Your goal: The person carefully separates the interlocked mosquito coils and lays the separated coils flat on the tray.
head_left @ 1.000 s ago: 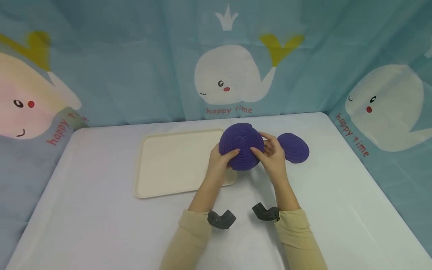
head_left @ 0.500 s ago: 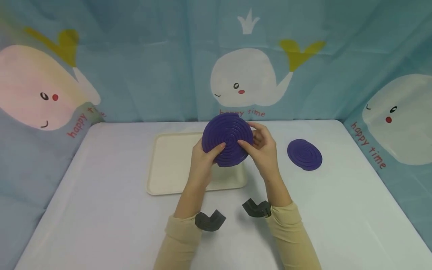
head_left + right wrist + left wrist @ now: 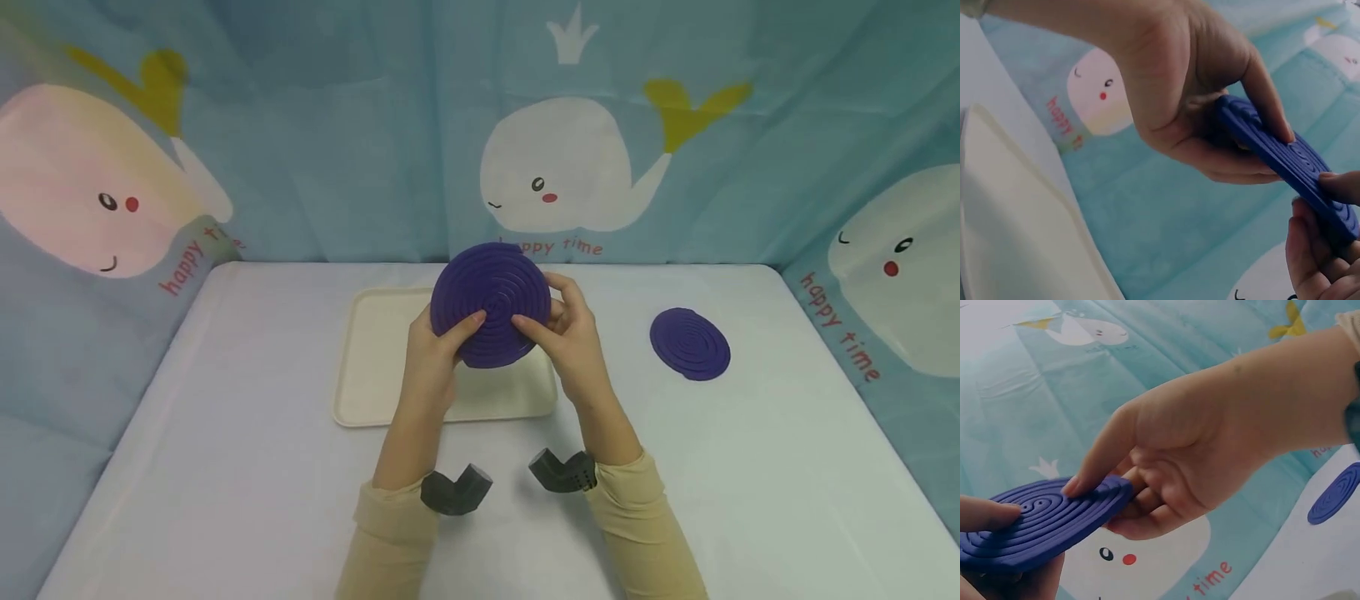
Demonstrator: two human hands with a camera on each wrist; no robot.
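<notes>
Purple ribbed mat (image 3: 491, 304) is being pinched from both sides, left hand (image 3: 431, 358) and right hand (image 3: 573, 342) each clamping an edge, thumbs on top, mat tilted in the air above the tray. Cream tray (image 3: 375, 367) is sitting under it, nothing seen in it. A second purple mat (image 3: 689, 343) is lying flat on the white table (image 3: 225, 467), well apart to the right.
</notes>
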